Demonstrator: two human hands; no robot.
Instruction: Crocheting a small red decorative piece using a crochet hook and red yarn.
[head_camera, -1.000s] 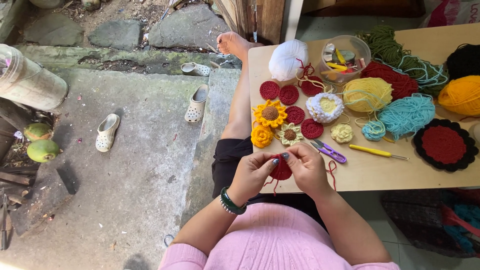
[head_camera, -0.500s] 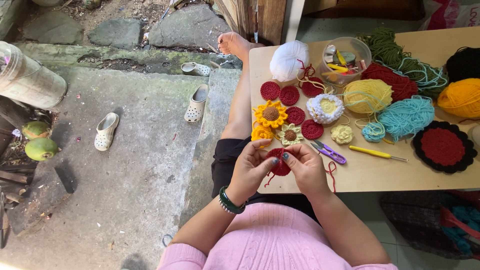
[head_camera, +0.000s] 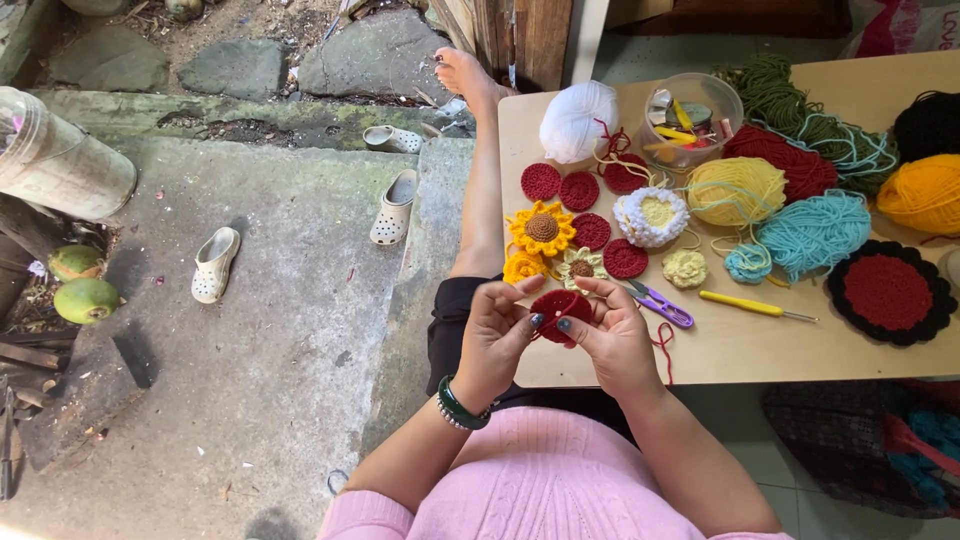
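Both hands, left hand (head_camera: 497, 335) and right hand (head_camera: 610, 335), pinch a red crochet disc (head_camera: 558, 310) between them, at the desk (head_camera: 740, 350) edge.

Home yard, outdoor craft spot: rough concrete ground (head_camera: 270, 330), stone slabs (head_camera: 380, 55), scattered clogs (head_camera: 215, 265), low wooden table (head_camera: 760, 350) loaded with yarn balls (head_camera: 735, 190), crocheted flowers (head_camera: 541, 228).

outdoor daylight, soft shade. grey concrete floor (head_camera: 250, 330), cracked, with mossy stone step (head_camera: 230, 115) at top. light wooden table (head_camera: 760, 350) on right. wooden post (head_camera: 535, 40) behind table. pale clogs (head_camera: 215, 265) scattered on concrete. green coconuts (head_camera: 80, 285) and plastic jar (head_camera: 55, 160) at left edge.
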